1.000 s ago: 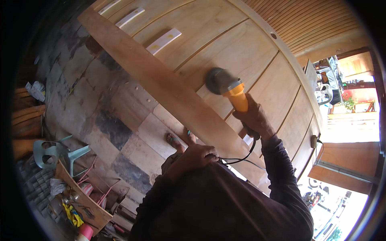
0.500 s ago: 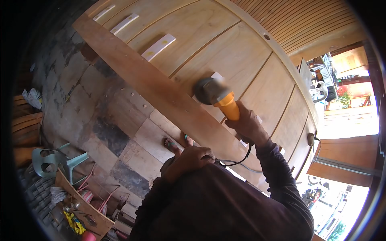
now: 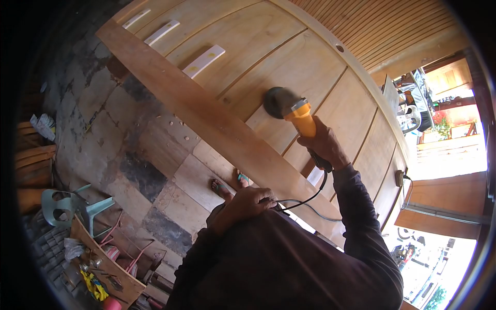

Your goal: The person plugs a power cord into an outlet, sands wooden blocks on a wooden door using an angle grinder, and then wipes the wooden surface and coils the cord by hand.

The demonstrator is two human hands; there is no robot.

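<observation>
Yellow power tool point(image 3: 304, 124) has shifted away from the front board point(image 3: 217, 116), farther across the panel point(image 3: 310, 59), since half a second ago. Right hand point(image 3: 327, 145): fingers wrapped around its body. Left hand point(image 3: 248, 203): fingers curled at the cord point(image 3: 321, 189); grip unconfirmed. Advisable: disc point(image 3: 273, 102) flat, pressure even, cord clear.

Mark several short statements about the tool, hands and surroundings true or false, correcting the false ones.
1. The right hand grips a yellow disc sander. True.
2. The left hand grips the sander too. False: it is apart from the sander, near the wearer's waist.
3. Dark lines cross the wooden panel. True.
4. The plastic chair is red. False: it is pale green.
5. A black cord trails from the sander's handle. True.
</observation>
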